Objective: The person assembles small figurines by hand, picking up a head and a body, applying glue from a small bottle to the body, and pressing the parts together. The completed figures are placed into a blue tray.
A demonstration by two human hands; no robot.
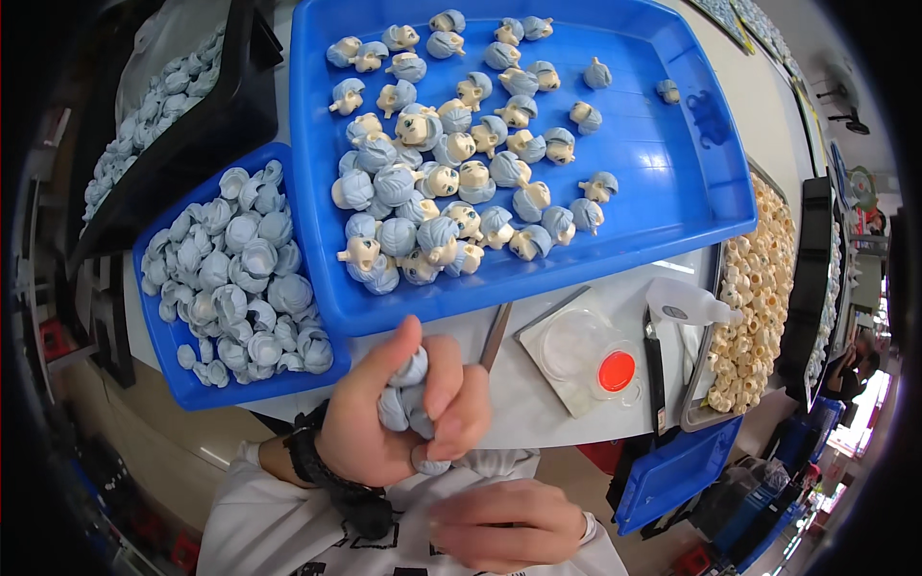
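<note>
My left hand (360,437), with a dark band at its wrist, is closed around several small light blue doll hair pieces (392,411). It is in front of the large blue tray (538,264), just short of the near rim. Many small doll heads with blue hair and painted eyes (475,180) lie in that tray, crowded toward its left. Low over my lap is my right hand (509,523), near the left one. Its fingers point left and are smeared, so whether they hold anything is unclear.
On the left, a smaller blue bin (182,389) holds loose blue hair pieces. Pale head parts (754,288) fill a metal tray on the right. Between them lie a pointed blade (497,336), a clear dish (576,346), a red lid (616,371), a squeeze bottle (687,303) and a black-handled cutter (655,374).
</note>
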